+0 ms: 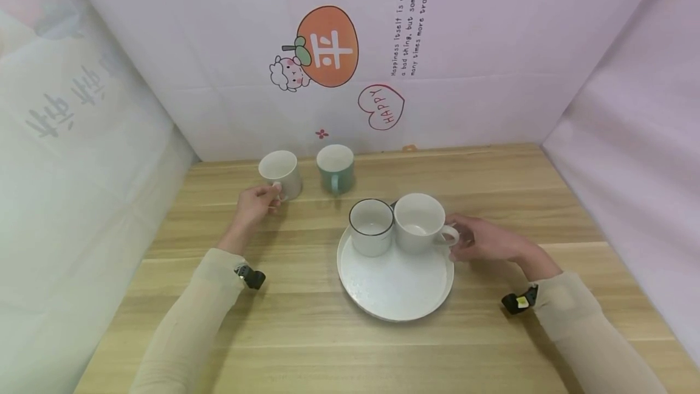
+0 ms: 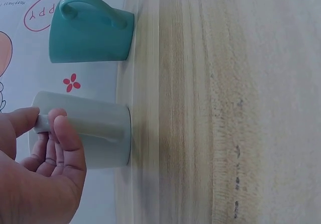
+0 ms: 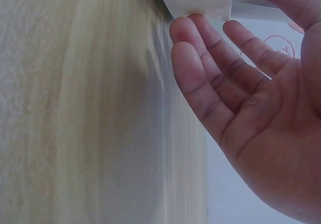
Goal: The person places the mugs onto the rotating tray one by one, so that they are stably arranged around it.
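Observation:
My left hand (image 1: 256, 204) pinches the handle of a pale grey-white mug (image 1: 283, 175) standing upright at the back left; the left wrist view shows thumb and fingers on this handle (image 2: 95, 127). A teal mug (image 1: 336, 170) with a white inside stands just right of it. On a round white tray (image 1: 396, 290) stand a dark-rimmed white mug (image 1: 372, 233) and a larger white mug (image 1: 418, 227). At the tray's right side, my right hand (image 1: 487, 240) is beside the larger mug's handle, its fingers loosely extended. Fingertips (image 3: 186, 58) appear at the tray's edge in the right wrist view.
Everything stands on a wood-grain table (image 1: 284, 333). A white printed sheet (image 1: 229, 65) rises along the back edge behind the two rear mugs, and pale sheets (image 1: 634, 114) hang at both sides. Each sleeve cuff carries a small black device (image 1: 250, 276).

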`<state>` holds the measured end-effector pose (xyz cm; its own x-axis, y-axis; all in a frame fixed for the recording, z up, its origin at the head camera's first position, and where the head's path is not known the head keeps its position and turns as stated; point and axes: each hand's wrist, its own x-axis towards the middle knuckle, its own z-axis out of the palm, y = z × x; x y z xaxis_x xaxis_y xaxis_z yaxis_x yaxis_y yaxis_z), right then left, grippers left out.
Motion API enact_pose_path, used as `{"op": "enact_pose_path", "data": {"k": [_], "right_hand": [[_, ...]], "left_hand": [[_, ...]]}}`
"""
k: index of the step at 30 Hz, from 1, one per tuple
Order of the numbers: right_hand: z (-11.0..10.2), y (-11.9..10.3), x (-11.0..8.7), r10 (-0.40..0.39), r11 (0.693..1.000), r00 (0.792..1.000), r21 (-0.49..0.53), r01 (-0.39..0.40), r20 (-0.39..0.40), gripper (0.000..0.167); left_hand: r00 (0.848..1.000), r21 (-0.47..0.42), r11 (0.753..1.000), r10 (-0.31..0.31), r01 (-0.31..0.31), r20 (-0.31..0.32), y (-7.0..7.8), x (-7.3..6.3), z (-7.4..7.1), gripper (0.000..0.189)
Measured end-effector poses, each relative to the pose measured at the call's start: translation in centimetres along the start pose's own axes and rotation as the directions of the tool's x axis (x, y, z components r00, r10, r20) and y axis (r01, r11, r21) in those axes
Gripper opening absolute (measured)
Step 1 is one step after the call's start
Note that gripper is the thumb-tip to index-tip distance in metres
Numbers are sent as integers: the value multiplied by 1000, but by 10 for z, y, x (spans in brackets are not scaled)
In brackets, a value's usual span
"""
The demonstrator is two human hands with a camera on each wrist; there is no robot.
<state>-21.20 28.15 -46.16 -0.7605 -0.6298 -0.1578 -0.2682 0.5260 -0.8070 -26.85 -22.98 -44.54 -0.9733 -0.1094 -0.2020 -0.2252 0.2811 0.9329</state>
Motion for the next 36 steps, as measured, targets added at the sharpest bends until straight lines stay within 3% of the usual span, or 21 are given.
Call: {"op": "enact_pose_path", "data": {"k": [11, 25, 36], "right_hand": [[1, 0, 0, 1, 1000, 1000, -3, -1, -2, 63], [0, 2, 0, 24, 1000, 1000, -15, -24, -2, 67], [-1, 2, 0, 22, 1000, 1000, -19, -22, 0, 67]], "left_hand": [[998, 8, 1000, 30, -30, -47, -4, 2, 0, 44], [997, -15, 997, 72, -73, -13, -10, -3, -1, 40], [997, -8, 997, 71, -71, -4, -8, -13, -4, 37]]}}
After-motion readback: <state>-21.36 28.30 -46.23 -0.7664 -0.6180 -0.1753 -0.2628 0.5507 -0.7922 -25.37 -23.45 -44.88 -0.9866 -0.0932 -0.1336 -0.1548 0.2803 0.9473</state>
